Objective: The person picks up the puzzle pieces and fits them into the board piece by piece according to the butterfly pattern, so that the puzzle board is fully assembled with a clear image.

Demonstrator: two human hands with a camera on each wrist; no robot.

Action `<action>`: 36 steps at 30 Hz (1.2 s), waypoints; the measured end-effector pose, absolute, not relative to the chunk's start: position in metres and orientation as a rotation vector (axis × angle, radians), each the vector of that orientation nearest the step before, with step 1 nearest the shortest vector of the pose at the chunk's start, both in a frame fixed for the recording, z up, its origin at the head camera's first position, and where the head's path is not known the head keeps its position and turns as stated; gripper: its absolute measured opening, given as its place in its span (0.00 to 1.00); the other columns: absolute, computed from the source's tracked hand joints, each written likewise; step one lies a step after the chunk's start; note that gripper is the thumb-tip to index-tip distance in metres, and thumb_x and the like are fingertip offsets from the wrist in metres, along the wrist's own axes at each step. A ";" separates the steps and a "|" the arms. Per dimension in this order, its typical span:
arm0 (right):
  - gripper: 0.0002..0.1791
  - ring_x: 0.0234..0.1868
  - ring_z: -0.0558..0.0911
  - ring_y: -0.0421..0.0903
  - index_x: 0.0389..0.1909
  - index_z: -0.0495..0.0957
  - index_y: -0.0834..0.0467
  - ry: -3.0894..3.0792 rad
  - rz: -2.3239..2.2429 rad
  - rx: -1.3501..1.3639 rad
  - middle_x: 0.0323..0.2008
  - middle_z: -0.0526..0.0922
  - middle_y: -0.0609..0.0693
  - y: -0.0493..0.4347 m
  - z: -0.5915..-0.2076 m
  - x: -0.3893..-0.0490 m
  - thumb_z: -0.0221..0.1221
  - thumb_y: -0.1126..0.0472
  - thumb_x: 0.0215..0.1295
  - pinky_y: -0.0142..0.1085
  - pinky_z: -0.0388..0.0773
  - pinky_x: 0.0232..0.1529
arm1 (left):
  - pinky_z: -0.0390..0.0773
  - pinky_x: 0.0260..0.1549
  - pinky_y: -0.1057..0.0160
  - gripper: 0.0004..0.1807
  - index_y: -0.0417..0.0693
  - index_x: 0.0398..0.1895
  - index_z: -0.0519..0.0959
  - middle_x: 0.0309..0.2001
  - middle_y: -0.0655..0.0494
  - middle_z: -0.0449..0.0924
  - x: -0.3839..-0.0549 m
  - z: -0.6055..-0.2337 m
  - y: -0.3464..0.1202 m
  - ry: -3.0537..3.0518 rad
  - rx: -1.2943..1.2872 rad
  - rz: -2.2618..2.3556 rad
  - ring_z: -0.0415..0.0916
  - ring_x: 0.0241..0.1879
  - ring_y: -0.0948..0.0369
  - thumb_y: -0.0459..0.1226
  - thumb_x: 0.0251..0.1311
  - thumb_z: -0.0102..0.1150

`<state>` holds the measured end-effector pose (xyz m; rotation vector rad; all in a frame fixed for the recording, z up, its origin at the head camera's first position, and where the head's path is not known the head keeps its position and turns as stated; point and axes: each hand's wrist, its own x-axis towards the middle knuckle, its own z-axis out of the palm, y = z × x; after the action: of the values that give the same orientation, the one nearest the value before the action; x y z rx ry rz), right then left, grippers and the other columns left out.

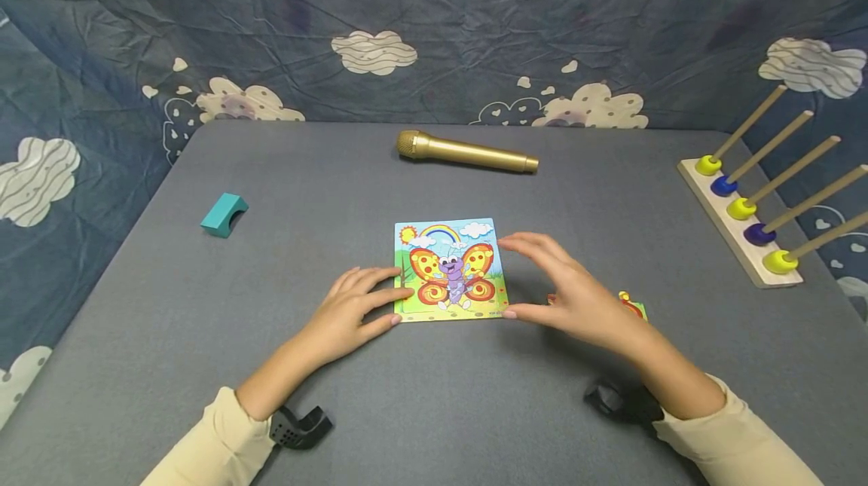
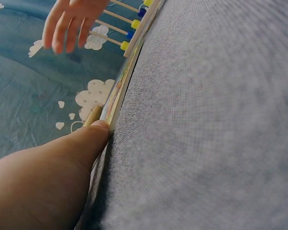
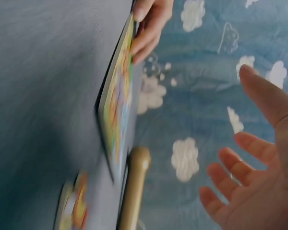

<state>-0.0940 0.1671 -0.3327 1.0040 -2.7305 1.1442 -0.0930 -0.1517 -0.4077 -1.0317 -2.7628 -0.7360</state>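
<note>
A square butterfly jigsaw puzzle (image 1: 450, 271) lies flat on the grey table. My left hand (image 1: 353, 313) rests at its left side, fingertips on the picture and thumb against the edge, as the left wrist view also shows at the puzzle's side (image 2: 119, 98). Raised above the table by the puzzle's right side is my right hand (image 1: 576, 294), thumb and fingers spread, holding nothing; the right wrist view shows its palm (image 3: 259, 191) apart from the board. Partly hidden beneath that hand, a loose puzzle piece (image 1: 635, 307) lies on the table.
Beyond the puzzle lies a gold microphone (image 1: 468, 153). A teal arched block (image 1: 224, 215) sits at the left. On the right stands a wooden peg rack (image 1: 735, 233) with yellow and blue beads. Patterned cloth (image 1: 434, 34) hangs behind the table.
</note>
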 end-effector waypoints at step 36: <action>0.33 0.51 0.67 0.52 0.56 0.70 0.58 -2.983 0.829 0.934 0.50 0.70 0.52 0.249 -0.384 -0.090 0.66 0.53 0.49 0.50 0.64 0.47 | 0.47 0.59 0.49 0.21 0.61 0.56 0.73 0.61 0.55 0.63 -0.093 -0.408 -0.152 -2.754 -1.057 -0.739 0.57 0.60 0.54 0.47 0.57 0.56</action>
<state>-0.0898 0.2490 -0.3839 0.9340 -2.9829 0.8293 -0.0934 -0.1521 -0.4076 -1.0574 -2.7538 -0.7386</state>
